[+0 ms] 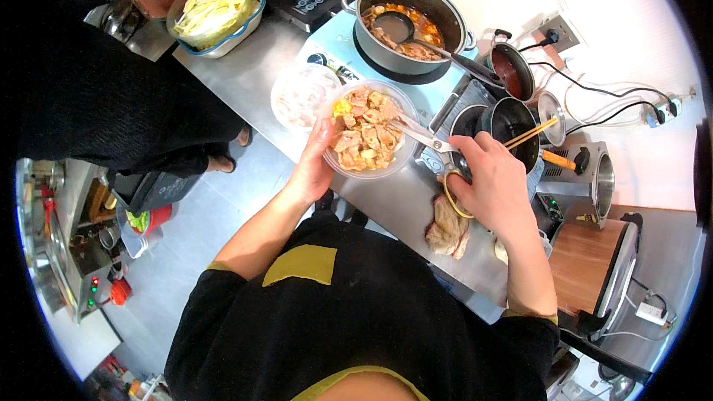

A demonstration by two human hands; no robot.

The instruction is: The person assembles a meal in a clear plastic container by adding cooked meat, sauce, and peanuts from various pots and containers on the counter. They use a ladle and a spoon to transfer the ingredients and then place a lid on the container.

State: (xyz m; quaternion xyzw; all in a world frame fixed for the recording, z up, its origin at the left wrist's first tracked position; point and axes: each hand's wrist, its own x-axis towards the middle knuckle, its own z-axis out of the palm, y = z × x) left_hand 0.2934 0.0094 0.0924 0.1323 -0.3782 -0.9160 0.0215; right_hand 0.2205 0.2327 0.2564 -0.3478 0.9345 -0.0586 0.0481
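Observation:
My left hand (317,160) grips the side of a clear round plastic container (411,152) filled with chopped cooked meat (368,134) and some yellow bits. My right hand (490,186) holds kitchen scissors (427,137) with yellow-lined finger loops. Their blades reach over the container's right side, tips at the meat. Whether the blades are closed on a piece is too small to tell. Just behind the container, at its left, stands another clear container (277,108) of pale white slices. A crumpled tan cloth (447,229) lies on the steel counter below my right hand.
Farther back, a large grey pot (405,64) of reddish stew with a ladle (394,27) stands on a light blue stove. Saucepans (512,70) and chopsticks (531,134) are at right. A cabbage bowl (212,50) sits far left, beside a person in black (111,104).

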